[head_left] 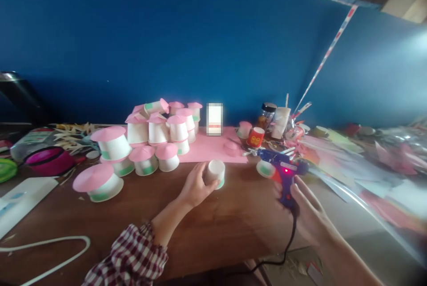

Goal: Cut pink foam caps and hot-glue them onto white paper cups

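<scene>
My left hand (196, 183) is closed around the side of a white paper cup (216, 171), which stands upside down on the brown table with a green patch low on its side. In my right hand (308, 206) is a blue hot glue gun (286, 177) with a lit red light; its nozzle points left, and a black cord runs down from the grip. Beyond the gun's nozzle lies a pink paper cone (231, 147) on a pink sheet (207, 146). Left of my left hand, several cups with pink paper tops (167, 157) are grouped and stacked.
A red cup (256, 137), a dark-lidded jar (267, 116) and scissors-like tools stand at the back right. Blurred paper and plastic (383, 179) cover the right side. At left are a magenta bowl (50, 160), a white power strip (26, 201) and a white cable (66, 239).
</scene>
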Available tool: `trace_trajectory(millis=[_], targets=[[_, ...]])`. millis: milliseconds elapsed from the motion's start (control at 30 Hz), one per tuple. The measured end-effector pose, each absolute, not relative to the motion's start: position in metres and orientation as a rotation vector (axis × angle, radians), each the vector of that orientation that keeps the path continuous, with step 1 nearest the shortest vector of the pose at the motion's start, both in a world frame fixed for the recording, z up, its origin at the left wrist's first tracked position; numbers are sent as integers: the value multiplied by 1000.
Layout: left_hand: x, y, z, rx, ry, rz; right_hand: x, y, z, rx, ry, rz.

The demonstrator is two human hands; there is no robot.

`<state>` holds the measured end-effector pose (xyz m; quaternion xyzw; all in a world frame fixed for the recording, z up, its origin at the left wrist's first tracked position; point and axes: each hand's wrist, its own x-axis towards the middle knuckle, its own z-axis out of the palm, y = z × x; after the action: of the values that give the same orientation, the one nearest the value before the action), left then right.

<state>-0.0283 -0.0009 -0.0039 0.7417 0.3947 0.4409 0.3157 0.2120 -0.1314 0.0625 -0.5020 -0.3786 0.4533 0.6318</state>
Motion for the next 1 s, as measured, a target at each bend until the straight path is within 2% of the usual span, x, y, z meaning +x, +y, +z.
trace_trajectory(millis=[600, 1000], targets=[[-26, -7, -3, 1901, 908, 1050, 177, -128, 36, -1069, -1023, 1424], [-27, -5, -4, 1937, 907, 1013, 174, -125, 25, -1096, -1015, 1439]])
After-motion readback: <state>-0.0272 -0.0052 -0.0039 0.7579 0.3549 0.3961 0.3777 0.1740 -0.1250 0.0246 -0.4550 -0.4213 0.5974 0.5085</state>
